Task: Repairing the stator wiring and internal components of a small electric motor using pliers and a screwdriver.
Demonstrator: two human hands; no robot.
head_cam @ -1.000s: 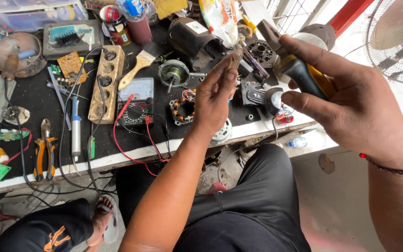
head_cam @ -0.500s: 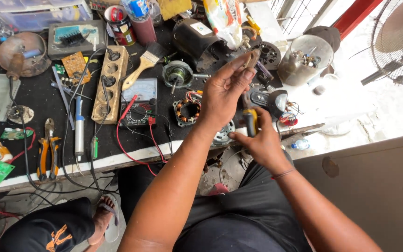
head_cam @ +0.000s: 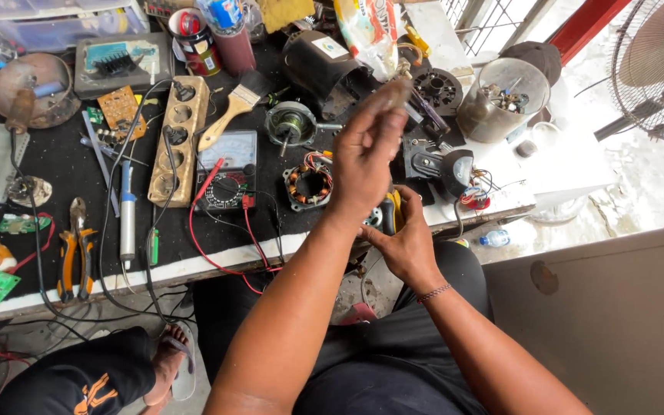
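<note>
- Yellow-and-black-handled tool [head_cam: 390, 214] sits at the near edge of the black-topped workbench [head_cam: 63, 165], just under the raised left hand, and the right hand [head_cam: 405, 244] is on it.
- Far left of the bench: orange-handled pliers [head_cam: 76, 253] lie flat, a blue-handled soldering iron [head_cam: 127, 217] beside them, both untouched.
- Moving in: a wooden multi-socket power strip [head_cam: 179, 140], a wood-handled paintbrush [head_cam: 230, 117] and a grey analogue multimeter [head_cam: 227, 170] with red leads trailing off the edge.
- Centre: a copper-wound motor stator [head_cam: 309, 184] rests just left of the left hand [head_cam: 366, 157].
- Left hand is lifted above the bench, fingertips pinched together around something small and brownish; what it is, I cannot tell.
- Right hand sits low, fingers curled onto the tool's handle, partly hidden behind the left wrist, so how firm the grip is stays unclear.
- Judged step: picking up the tool while the other hand presents the small part.
- Next move would call for a firm hold on the handle and lifting clear of the wires [head_cam: 472, 192] nearby.
- Far right: a clear round plastic container [head_cam: 507, 100] of small parts, well apart.
</note>
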